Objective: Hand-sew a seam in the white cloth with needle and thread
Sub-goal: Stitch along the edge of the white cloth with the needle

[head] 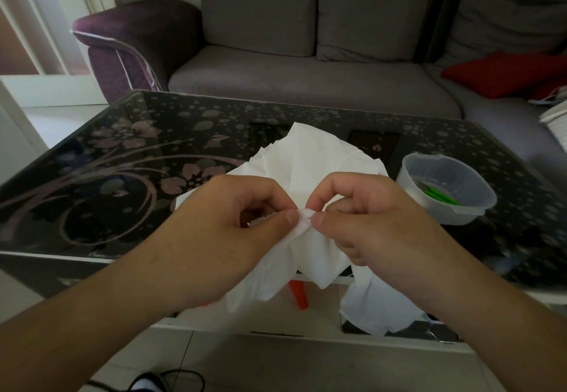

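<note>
The white cloth (310, 161) lies crumpled on the near half of the glass table and hangs over its front edge. My left hand (245, 207) pinches a folded edge of the cloth between thumb and fingers. My right hand (359, 210) meets it from the right, thumb and forefinger pinching a thin needle (307, 213) that pokes through that fold. The two thumbs almost touch. The thread is too fine to make out.
A translucent plastic bowl (460, 210) holding something green stands on the table right of my right hand. The dark glass table (122, 176) has a flower pattern. Behind it runs a grey sofa (306, 84) with a red cushion (503, 74).
</note>
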Available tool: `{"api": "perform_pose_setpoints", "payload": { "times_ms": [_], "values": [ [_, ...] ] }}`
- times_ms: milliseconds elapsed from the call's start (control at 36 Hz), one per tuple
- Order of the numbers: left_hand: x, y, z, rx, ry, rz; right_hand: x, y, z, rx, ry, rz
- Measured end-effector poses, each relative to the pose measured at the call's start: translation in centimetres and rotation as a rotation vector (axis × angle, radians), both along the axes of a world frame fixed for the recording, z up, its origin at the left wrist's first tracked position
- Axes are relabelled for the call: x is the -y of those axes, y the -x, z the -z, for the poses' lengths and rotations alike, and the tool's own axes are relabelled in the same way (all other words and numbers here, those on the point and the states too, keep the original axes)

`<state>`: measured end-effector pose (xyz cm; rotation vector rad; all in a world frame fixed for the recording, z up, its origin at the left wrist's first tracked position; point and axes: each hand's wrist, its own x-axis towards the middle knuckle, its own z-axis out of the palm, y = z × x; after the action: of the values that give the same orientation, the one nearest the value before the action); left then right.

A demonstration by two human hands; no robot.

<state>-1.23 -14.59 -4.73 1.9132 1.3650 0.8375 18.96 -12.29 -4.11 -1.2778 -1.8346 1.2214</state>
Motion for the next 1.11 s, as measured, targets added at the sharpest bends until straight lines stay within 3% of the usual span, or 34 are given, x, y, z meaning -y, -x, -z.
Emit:
{"api": "perform_pose_setpoints", "payload": {
  "times_ms": [500,1111],
  "values": [
    [-0.1,0.0,0.2,-0.007,-0.012,-0.006,0.2,0.0,0.1,0.062,-0.033,0.026],
    [-0.2,-0.2,0.7,-0.017,-0.006,-0.042,1.2,1.4,1.2,0.257,-0.213,0.114]
  ]
}}
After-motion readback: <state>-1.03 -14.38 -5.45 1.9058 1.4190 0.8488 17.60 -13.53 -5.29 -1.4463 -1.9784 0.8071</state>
